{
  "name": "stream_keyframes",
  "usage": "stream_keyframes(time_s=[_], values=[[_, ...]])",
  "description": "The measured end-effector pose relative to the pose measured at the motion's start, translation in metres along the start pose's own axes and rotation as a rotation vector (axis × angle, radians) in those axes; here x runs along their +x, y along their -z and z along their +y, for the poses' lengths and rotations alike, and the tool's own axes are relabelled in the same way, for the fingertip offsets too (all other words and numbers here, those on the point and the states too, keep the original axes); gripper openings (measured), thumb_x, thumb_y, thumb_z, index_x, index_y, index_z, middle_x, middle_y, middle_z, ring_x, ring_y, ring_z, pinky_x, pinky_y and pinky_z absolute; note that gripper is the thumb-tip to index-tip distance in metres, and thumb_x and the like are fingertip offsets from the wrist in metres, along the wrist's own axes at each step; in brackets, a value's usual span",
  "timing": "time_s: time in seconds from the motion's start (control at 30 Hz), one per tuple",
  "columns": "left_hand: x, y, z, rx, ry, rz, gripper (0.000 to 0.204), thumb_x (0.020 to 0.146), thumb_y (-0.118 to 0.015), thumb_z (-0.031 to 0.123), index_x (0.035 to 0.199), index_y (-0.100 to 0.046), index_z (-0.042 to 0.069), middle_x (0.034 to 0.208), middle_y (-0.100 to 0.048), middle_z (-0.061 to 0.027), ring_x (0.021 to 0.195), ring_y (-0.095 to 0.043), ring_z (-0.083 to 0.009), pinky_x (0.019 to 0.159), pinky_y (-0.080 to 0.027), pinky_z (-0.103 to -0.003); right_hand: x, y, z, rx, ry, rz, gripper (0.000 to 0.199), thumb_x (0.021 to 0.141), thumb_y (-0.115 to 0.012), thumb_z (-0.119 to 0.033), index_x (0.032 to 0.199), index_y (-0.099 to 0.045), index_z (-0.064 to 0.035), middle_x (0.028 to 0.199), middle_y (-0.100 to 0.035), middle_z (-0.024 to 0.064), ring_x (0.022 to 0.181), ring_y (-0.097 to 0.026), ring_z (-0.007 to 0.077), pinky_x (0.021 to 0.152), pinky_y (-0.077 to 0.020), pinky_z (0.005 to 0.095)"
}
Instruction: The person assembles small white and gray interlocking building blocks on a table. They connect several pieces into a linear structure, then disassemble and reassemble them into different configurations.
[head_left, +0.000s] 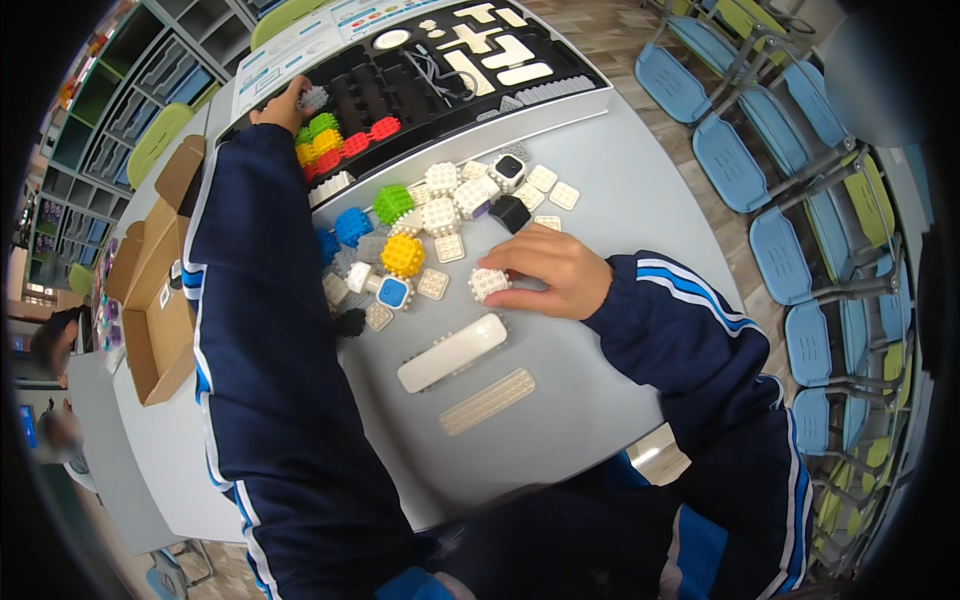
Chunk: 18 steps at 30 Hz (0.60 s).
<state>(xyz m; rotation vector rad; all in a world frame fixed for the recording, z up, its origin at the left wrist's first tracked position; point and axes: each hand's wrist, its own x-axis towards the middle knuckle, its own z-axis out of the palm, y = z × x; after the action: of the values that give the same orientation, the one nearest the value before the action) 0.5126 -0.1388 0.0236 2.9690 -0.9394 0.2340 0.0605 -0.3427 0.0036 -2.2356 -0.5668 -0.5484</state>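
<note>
White studded block [488, 284] is in the right hand [555, 272], pinched between thumb and fingers just above the table [600, 390] or right on it, can't tell which. Left hand [283, 110] is way up at the far left, over the kit box [560, 115], with its fingertips at a grey studded piece [313, 98]. Honestly can't tell if that one is actually gripped or just touched, the fingers are mostly turned away.

Right next to that grey piece in the box's black tray there's a run of green, yellow and red pieces [356, 145], with white parts and a grey cable [440, 78] further along.

Loose stuff is piled on the table between the box and the right hand: a yellow studded block [402, 255], a green block [393, 204], a blue block [352, 227], a black cube [510, 213], plus some flat white squares [433, 283]. Closer to the person, a chunky white bar [453, 353] lies at a slant, and a thin studded strip [488, 402] sits just beside it, roughly parallel. Open cardboard box [165, 310] is off to the left of the left sleeve.
</note>
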Motion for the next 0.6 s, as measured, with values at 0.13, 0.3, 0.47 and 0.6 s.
stream_keyframes(time_s=[0.13, 0.3, 0.47, 0.6], values=[[0.008, -0.004, -0.012, -0.047, -0.074, 0.068, 0.042, 0.090, -0.077, 0.033, 0.127, -0.057, 0.027, 0.130, -0.070, -0.0058, 0.128, -0.062, -0.0290, 0.107, -0.031, -0.058, 0.002, 0.000, 0.000, -0.010, 0.017, 0.004, 0.039, 0.080, -0.088, -0.020, 0.111, -0.073, -0.0016, 0.101, -0.074, 0.0118, 0.082, -0.067, 0.0249, 0.077, -0.0519, 0.0342], [0.006, -0.007, -0.007, -0.104, -0.143, 0.283, 0.038, 0.087, -0.079, 0.022, 0.121, -0.061, 0.020, 0.120, -0.073, -0.0087, 0.119, -0.065, -0.0340, 0.098, -0.044, -0.051, 0.001, 0.001, 0.000, -0.011, 0.007, 0.004, 0.040, 0.079, -0.088, -0.020, 0.111, -0.073, -0.0017, 0.101, -0.074, 0.0118, 0.083, -0.067, 0.0252, 0.077, -0.0520, 0.0345], [0.002, 0.018, -0.004, -0.289, -0.213, 0.576, 0.036, 0.087, -0.079, 0.018, 0.119, -0.062, 0.017, 0.110, -0.074, -0.0122, 0.104, -0.069, -0.0380, 0.082, -0.053, -0.048, 0.001, -0.002, 0.000, -0.007, 0.044, 0.061, 0.033, 0.083, -0.085, -0.027, 0.104, -0.073, -0.0039, 0.089, -0.073, 0.0087, 0.074, -0.065, 0.0242, 0.072, -0.0517, 0.0343], [-0.031, 0.077, 0.019, -0.460, -0.363, 0.701, 0.037, 0.089, -0.075, 0.009, 0.122, -0.060, 0.007, 0.114, -0.072, -0.0149, 0.109, -0.066, -0.0368, 0.090, -0.052, -0.042, -0.001, -0.004, 0.004, -0.029, 0.028, 0.075, 0.032, 0.083, -0.085, -0.026, 0.103, -0.073, -0.0037, 0.089, -0.072, 0.0090, 0.073, -0.067, 0.0236, 0.071, -0.0523, 0.0345]])
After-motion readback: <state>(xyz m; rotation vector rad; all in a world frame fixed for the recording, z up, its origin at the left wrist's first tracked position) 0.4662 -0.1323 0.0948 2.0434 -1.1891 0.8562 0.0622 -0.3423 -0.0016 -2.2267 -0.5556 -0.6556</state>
